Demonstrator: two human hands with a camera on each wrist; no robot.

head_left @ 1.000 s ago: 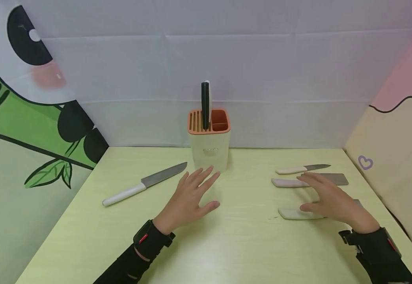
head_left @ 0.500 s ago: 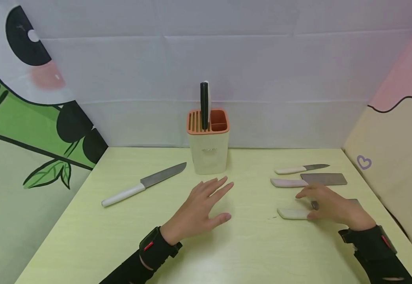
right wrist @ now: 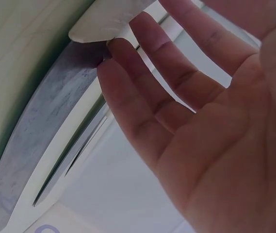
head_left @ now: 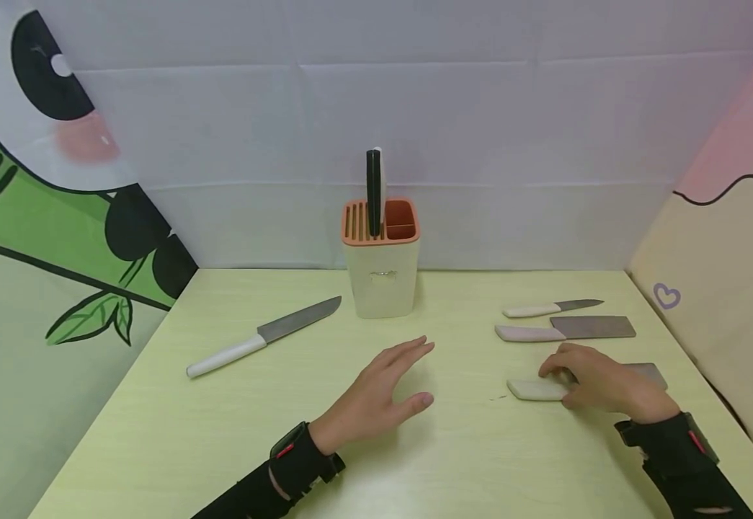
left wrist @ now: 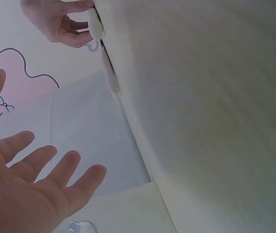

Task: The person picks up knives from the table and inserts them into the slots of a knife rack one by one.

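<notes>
**Right hand settling on the nearest cleaver; left hand spread over the table**

Nearest the viewer, the right hand lies over the junction of handle and blade of the nearest cleaver, which lies flat on the pale green table with its cream handle pointing left. The fingers are only slightly bent; their tips meet the handle end and the grey blade beside it. They touch the knife but have not closed round it, so no grasp is formed. A sound pick-up here, as a judgement, calls for the fingers to wrap the handle alone, clear of the blade's edge, with the thumb under or opposite, and for the blade to stay level as it leaves the surface.

The left hand hovers just above bare tabletop, fingers straight and spread, holding nothing.

Farther out on the right lie a second cleaver and, just beyond it, a small paring knife, both parallel to the first. On the left, well apart, a white-handled chef's knife lies at a diagonal. At the back centre stands a cream knife block with an orange slotted top, one black-handled knife upright in a slot.
</notes>
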